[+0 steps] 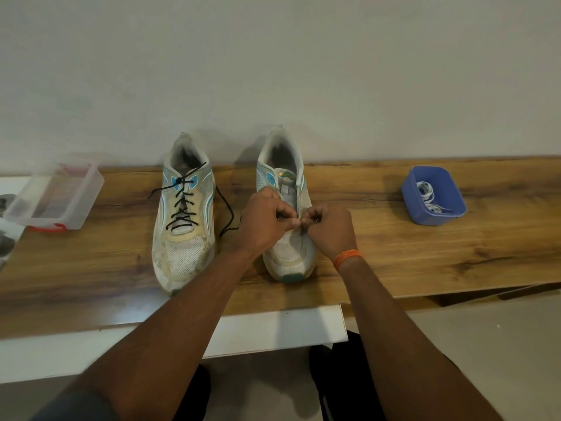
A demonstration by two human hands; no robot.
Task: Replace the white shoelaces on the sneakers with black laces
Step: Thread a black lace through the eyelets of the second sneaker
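We cannot make out what the left hand (pixel 263 220) and right hand (pixel 329 227) pinch over the right sneaker (pixel 287 205); their curled fingers hide its lower eyelets. The clear box (pixel 54 197) holds blurred, unidentifiable contents, and dark items at the left edge are cut off.
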